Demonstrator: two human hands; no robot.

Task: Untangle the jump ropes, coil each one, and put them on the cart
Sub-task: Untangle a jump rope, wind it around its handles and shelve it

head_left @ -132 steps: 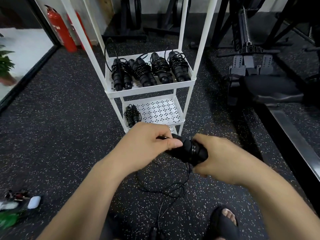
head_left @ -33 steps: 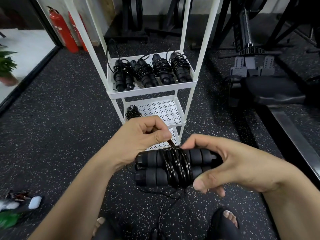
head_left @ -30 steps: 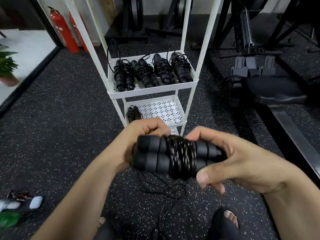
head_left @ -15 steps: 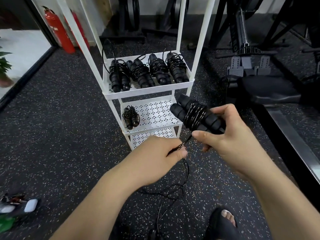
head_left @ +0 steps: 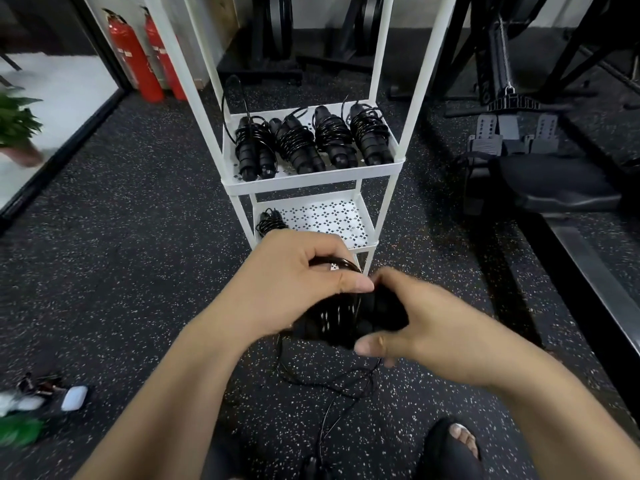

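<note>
Head view: a black jump rope (head_left: 332, 320), two handles side by side with cord wound round their middle, sits blurred between both hands, just in front of the cart and above the floor. The right hand (head_left: 426, 330) grips the handles from the right, fingers curled over the top and thumb underneath. The left hand (head_left: 298, 275) is closed on a loop of cord (head_left: 341, 263) at the top of the bundle, thumb tip pressed forward. The unwound cord (head_left: 311, 379) hangs from the bundle and lies in slack curves on the speckled black floor (head_left: 121, 254), running back toward a foot in a black sandal (head_left: 450, 448).

Beyond the hands stands the white cart (head_left: 311, 183). Its upper shelf carries four coiled ropes (head_left: 298, 147) lying side by side. The lower shelf (head_left: 332, 220), perforated, holds one more coiled rope (head_left: 270, 221) at its left end, partly hidden by the left hand.

Two red fire extinguishers (head_left: 135, 64) stand by the wall at upper left. A green plant (head_left: 17, 123) is at the left edge, a small white case (head_left: 74, 397) lies on the floor at lower left, and dark gym equipment (head_left: 554, 181) fills the right side.
</note>
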